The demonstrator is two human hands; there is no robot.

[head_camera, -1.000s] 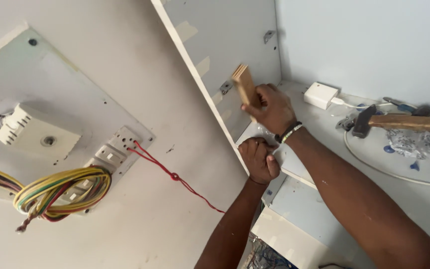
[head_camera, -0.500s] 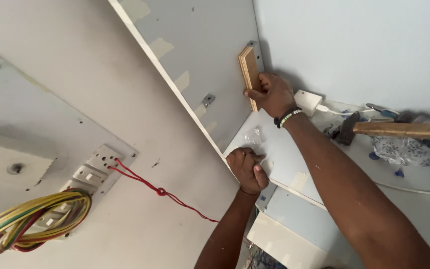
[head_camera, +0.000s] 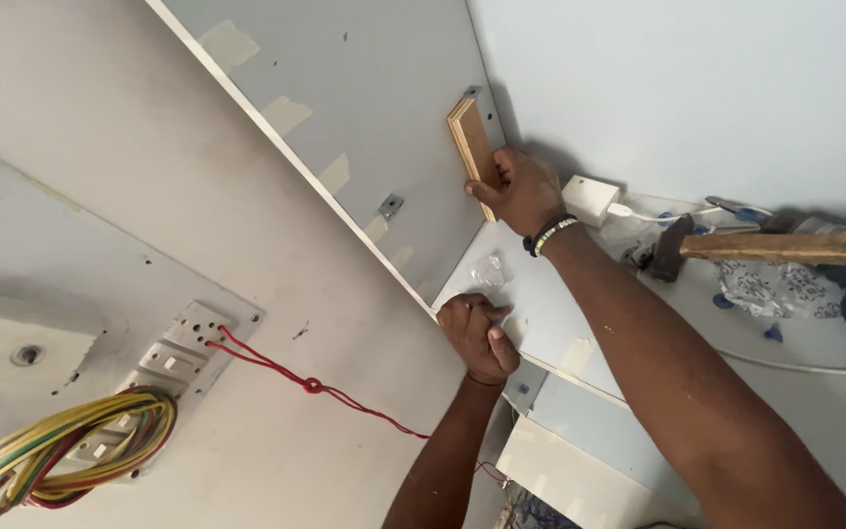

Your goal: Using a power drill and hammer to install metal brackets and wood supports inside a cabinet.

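Wood block: small layered wooden strip point(head_camera: 473, 147) stood flat against the grey panel point(head_camera: 345, 108), far centre, close to the corner where the panel met the pale wall.
Right hand: right hand point(head_camera: 521, 191) wrapped the block's lower end, fingers closed around it; a beaded band sat at the wrist.
Left hand: left hand point(head_camera: 482, 338) was curled into a fist at the panel's lower corner, fingers pressed together. What it pinched, if anything, was hidden inside the fist.
Plastic bag: small clear bag point(head_camera: 487, 269) lay on the white board point(head_camera: 540, 313) just beyond the left hand; contents too small to make out.
Bracket: small metal bracket point(head_camera: 391, 206) was fixed on the panel, left of the block.
Tape: pale tape patches ran along the panel's edge.
Adapter: white boxy adapter point(head_camera: 589, 199) sat just right of the right hand, its cable running right.
Hammer: wooden-handled hammer point(head_camera: 736, 247) lay at right, handle cut off by the frame edge.
Switch plate: white switch and socket plate point(head_camera: 183, 348) was on the near-left wall, a red wire point(head_camera: 315, 384) leading from it toward the left forearm.
Cable bundle: yellow, green and red coil point(head_camera: 70, 456) at bottom left, partly cut off.
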